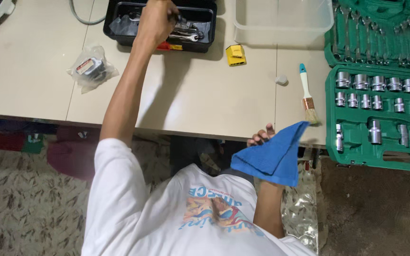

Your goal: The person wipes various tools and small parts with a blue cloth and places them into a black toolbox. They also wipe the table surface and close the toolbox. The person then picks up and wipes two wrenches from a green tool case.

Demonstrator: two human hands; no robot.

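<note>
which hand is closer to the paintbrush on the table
Right. The right hand, holding a blue cloth, is at the table edge just below-left of the paintbrush. The left hand is far off, reaching into the black toolbox.

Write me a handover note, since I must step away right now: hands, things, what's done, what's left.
Left hand: in the black tray, closed around a dark tool whose kind is unclear.
Right hand: holds a blue cloth just off the table edge.
Nearby: paintbrush, open green socket case, clear bin, bagged item.
Done: tool gripped, cloth in hand.
Left: the tool is not yet out of the tray, and the cloth touches no tool.
</note>
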